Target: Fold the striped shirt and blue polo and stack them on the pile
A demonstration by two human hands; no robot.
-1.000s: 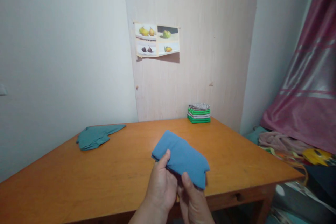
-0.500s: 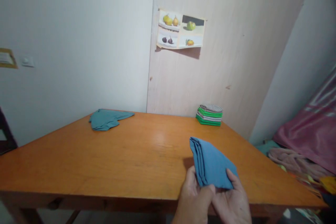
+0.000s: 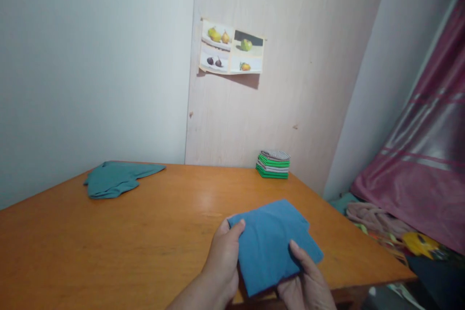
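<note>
A folded blue cloth (image 3: 271, 244) is held above the near edge of the table, its broad face turned up toward me. My left hand (image 3: 224, 256) grips its left side, thumb on top and the other fingers hidden beneath. At the lower right, my right hand (image 3: 307, 276) pinches the cloth with the thumb over it and the fingers underneath. Toward the back right stands a neat stack of folded green and striped cloths (image 3: 274, 164). A teal cloth (image 3: 112, 179) lies loosely spread at the far left.
The wooden table (image 3: 152, 237) reaches back to the wall. A sheet of fruit pictures (image 3: 232, 51) hangs there. To the right are a pink curtain (image 3: 410, 174) and a heap of fabrics (image 3: 378, 220) beyond the table's edge.
The blue cloth has turned from showing its folded layers to lying flatter, broad face up. My left hand has shifted to its left side. The view has swung right.
</note>
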